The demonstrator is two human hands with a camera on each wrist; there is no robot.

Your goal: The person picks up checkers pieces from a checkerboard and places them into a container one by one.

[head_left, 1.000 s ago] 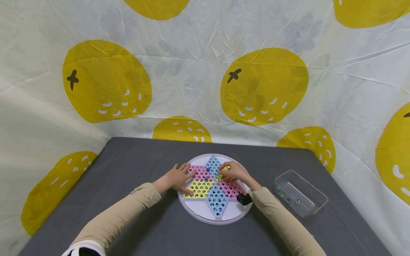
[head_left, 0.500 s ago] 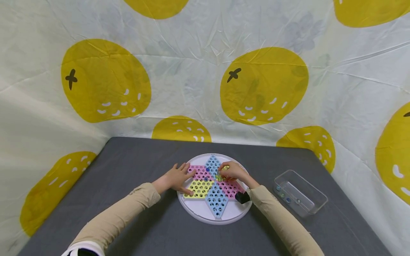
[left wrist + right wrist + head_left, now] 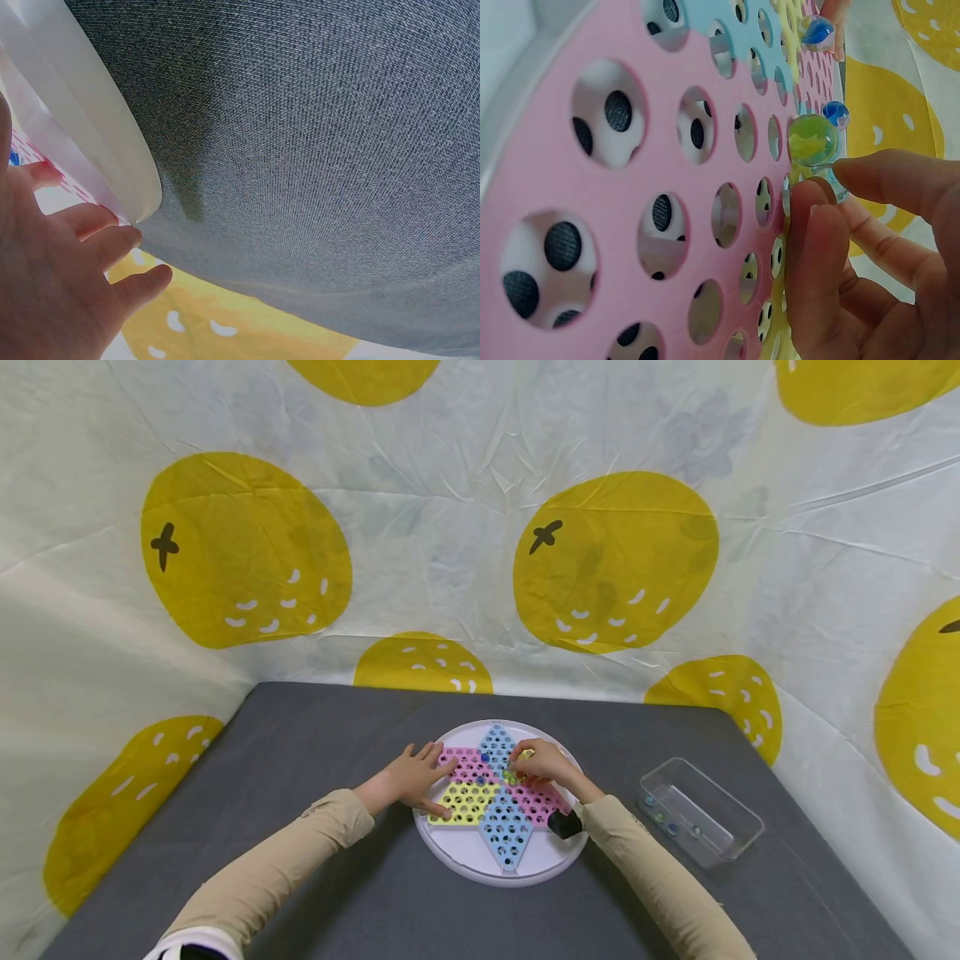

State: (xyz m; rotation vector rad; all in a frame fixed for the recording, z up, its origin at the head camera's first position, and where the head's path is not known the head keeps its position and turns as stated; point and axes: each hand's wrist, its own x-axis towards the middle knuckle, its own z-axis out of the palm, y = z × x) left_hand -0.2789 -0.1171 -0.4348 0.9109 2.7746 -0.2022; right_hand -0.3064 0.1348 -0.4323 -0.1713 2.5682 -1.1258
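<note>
Counted, left to right: two blue marbles (image 3: 484,757) and at least one green marble (image 3: 814,140) on one round game board (image 3: 459,848); four marbles (image 3: 672,829) in one clear box (image 3: 705,810). Left hand (image 3: 411,778): fingers spread over the board's left edge, gripping nothing. Right hand (image 3: 546,760): fingertips pinching a mostly hidden clear marble (image 3: 839,187). Grey tabletop (image 3: 360,893); fruit-printed white cloth (image 3: 435,552) behind.

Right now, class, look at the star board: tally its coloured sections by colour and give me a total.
Pink sections: 2
Blue sections: 2
Yellow sections: 2 (one partly behind the right hand)
Total: 6
</note>
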